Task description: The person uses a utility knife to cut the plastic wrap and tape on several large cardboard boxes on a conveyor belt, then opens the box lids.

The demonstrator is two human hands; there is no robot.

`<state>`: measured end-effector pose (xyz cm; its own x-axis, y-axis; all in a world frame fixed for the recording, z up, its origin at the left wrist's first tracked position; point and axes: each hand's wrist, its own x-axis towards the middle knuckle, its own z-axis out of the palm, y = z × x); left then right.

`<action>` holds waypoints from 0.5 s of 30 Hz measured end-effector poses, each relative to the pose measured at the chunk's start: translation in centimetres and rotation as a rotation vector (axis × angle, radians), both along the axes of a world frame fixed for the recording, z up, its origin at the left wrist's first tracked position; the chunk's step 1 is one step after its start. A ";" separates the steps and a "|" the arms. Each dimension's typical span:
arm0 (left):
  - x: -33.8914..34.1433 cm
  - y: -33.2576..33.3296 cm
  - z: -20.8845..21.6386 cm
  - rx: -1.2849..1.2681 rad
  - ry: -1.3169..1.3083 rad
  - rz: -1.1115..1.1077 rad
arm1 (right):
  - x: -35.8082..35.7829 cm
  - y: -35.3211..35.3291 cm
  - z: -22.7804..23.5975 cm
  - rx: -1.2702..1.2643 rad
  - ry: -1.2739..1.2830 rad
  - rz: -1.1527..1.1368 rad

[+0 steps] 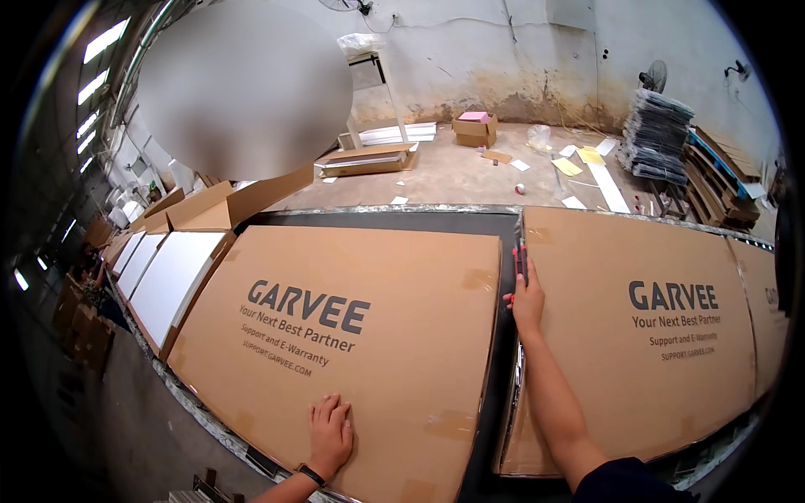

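A large, flat brown cardboard carton [402, 360] with dark printing lies on the dark conveyor surface [386, 220] in front of me. My left hand [329, 432] rests on its near part, fingers stretched out and holding nothing; a dark band circles the wrist. To the right, beyond a narrow gap, lies a second printed carton [587, 369]. My right hand [527, 302] reaches to that carton's far left edge. It is closed round a slim red and black hand tool [520, 260], whose exact kind I cannot make out. Clear tape crosses the cartons' edges.
Open cartons with white panels [172, 277] stand on the left. Another carton [765, 327] adjoins at far right. Beyond the conveyor, the floor holds a small open box [475, 131], scattered paper, a dark stack [656, 138] and wooden pallets [713, 184]. A blurred patch covers the upper left.
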<state>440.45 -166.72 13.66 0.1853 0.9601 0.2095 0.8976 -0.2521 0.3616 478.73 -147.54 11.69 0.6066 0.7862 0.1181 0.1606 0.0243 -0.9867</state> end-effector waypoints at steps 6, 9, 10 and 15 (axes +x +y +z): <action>0.4 0.1 -0.1 0.017 0.007 -0.005 | 0.9 0.1 0.2 -0.200 -0.160 0.110; 0.0 0.0 -0.1 0.026 0.010 -0.007 | 1.1 0.3 1.7 -0.295 -0.319 0.168; -0.2 -0.1 -0.2 0.032 0.011 -0.001 | 1.1 0.5 2.3 -0.336 -0.416 0.192; 0.1 0.1 -0.3 0.082 0.001 -0.012 | 2.1 3.2 0.3 -0.364 -0.821 0.188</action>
<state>440.52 -166.63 13.37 0.1970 0.9373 0.2876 0.8947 -0.2919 0.3383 480.87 -144.29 11.98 0.3002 0.9365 0.1814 0.8397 -0.1692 -0.5160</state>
